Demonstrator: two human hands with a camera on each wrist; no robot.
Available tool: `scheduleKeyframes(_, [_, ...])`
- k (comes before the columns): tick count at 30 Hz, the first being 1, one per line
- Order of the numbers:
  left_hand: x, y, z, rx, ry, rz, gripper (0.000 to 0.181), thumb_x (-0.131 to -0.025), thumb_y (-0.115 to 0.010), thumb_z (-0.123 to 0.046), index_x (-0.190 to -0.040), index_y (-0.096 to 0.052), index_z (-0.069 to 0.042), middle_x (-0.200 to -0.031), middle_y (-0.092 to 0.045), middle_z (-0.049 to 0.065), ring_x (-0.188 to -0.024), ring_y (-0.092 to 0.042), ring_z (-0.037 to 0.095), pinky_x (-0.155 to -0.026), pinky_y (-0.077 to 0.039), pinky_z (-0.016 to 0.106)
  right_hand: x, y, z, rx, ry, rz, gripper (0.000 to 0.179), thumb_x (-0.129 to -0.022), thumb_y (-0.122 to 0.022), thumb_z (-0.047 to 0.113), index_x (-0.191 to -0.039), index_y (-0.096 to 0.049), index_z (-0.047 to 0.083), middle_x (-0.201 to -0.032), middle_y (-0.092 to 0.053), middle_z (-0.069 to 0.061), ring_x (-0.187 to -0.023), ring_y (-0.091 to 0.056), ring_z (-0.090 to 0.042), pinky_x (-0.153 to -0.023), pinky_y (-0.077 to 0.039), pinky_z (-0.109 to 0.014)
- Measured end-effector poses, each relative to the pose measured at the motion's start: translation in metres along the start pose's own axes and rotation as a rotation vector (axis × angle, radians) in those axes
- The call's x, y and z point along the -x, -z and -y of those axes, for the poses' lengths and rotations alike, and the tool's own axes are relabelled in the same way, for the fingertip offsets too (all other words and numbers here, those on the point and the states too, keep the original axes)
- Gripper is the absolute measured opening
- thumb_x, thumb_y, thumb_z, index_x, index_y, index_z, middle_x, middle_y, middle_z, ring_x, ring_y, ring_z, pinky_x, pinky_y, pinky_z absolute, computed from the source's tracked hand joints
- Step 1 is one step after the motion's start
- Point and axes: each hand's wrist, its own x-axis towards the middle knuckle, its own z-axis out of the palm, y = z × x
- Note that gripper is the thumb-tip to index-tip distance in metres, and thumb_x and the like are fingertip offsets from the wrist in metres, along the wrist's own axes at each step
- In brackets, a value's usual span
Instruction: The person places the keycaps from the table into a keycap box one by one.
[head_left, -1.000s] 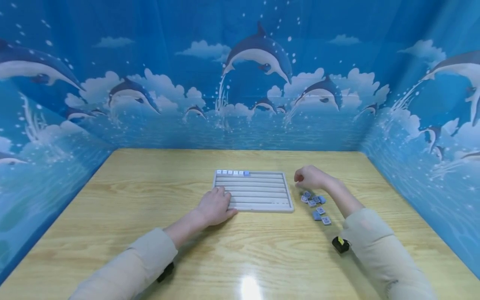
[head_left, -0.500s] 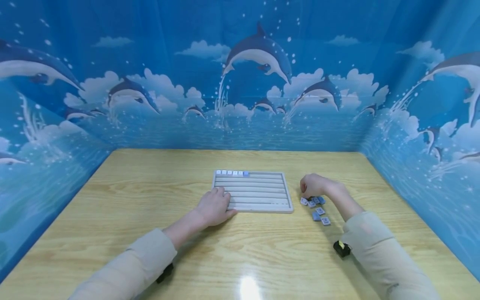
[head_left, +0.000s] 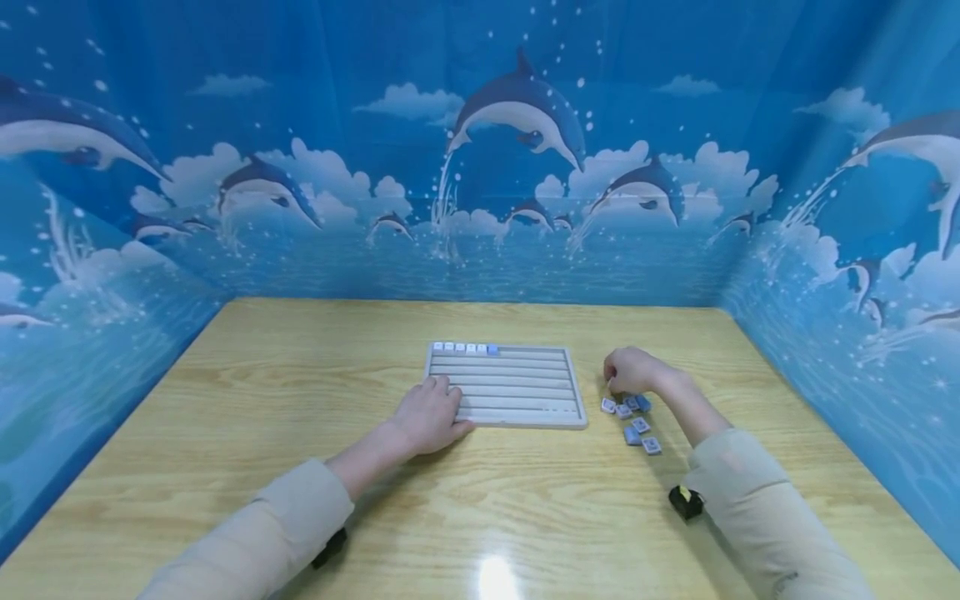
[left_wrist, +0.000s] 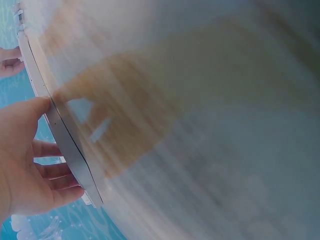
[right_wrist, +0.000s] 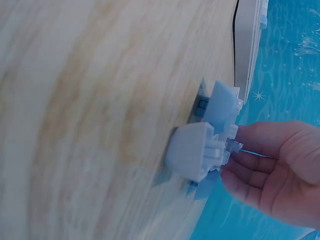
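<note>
A pale ridged keycap tray (head_left: 525,390) lies mid-table, with several white keycaps (head_left: 460,347) and one blue keycap (head_left: 492,349) at the left of its far row. My left hand (head_left: 429,414) rests on its near left corner; the left wrist view has the thumb and extended fingers along the tray's edge (left_wrist: 75,155). Right of the tray, my right hand (head_left: 632,371) is over a loose pile of white and blue keycaps (head_left: 624,411). Its thumb and fingertips pinch a small keycap (right_wrist: 233,145) at the pile, partly hidden behind nearer keycaps in the right wrist view.
Separate from the pile, a few keycaps (head_left: 651,446) lie nearer the body. Black wrist devices (head_left: 686,502) hang under both sleeves. Dolphin-printed curtains (head_left: 480,250) stand along the back and sides of the wooden table (head_left: 480,492).
My right hand has come down and slightly right onto the keycap pile, and its fingertips have closed on a keycap at the far side. My left hand and the tray have stayed put.
</note>
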Motion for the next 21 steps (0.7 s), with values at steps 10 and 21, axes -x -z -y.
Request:
scheduleKeyframes(10, [-0.0009,-0.0008,0.0006,0.007,-0.003,-0.011,0.048,-0.087,-0.057,-0.049,-0.098,-0.057,-0.001,-0.086,-0.048,0.011,-0.079,-0.047,0.023,-0.067,-0.045,0.037,0.004,0.0036,-0.0031,-0.105,-0.028,-0.089,0.026,-0.081,-0.056,-0.001,-0.105,-0.06,-0.007,-0.093,-0.06,-0.014,-0.085,-0.055,-0.026,-0.074,-0.047,-0.04])
scheduleKeyframes(21, [-0.0016,-0.0015,0.0006,0.004,-0.005,-0.002,0.049,-0.087,-0.057,-0.049,-0.097,-0.057,-0.001,-0.087,-0.048,0.012,-0.079,-0.047,0.024,-0.068,-0.045,0.037,0.0049,0.0006,-0.0014,-0.214,0.0,-0.221,0.029,-0.074,-0.061,0.0,-0.103,-0.059,-0.006,-0.094,-0.062,-0.015,-0.089,-0.057,-0.03,-0.079,-0.047,-0.042])
